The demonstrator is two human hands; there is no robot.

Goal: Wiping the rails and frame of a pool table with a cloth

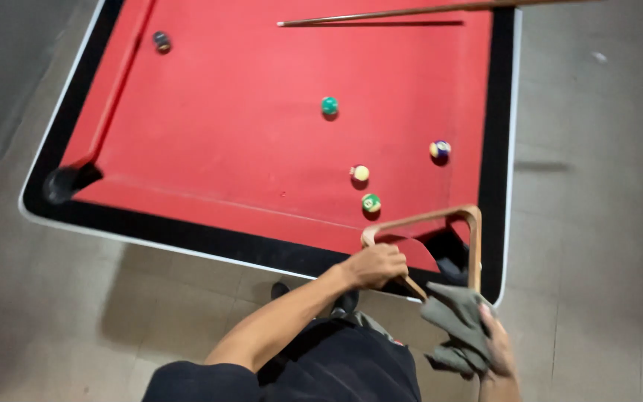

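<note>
My left hand [376, 264] grips one side of a wooden triangle rack [440, 217], which lies over the near right corner of a red pool table [247, 134]. My right hand [496, 344] holds a crumpled grey cloth [455, 324] just below the rack, off the table's edge. On the felt near the rack sit a green-striped ball [370, 202] and a cream and red ball [360, 173]. Farther off are a blue and yellow ball [440, 149], a green ball [329, 105] and a dark ball [161, 41].
A wooden cue [381, 13] lies across the far end of the felt. A corner pocket [65, 182] opens at the near left, another sits under the rack. Black rails [496, 149] frame the table. Grey tiled floor [597, 223] surrounds it.
</note>
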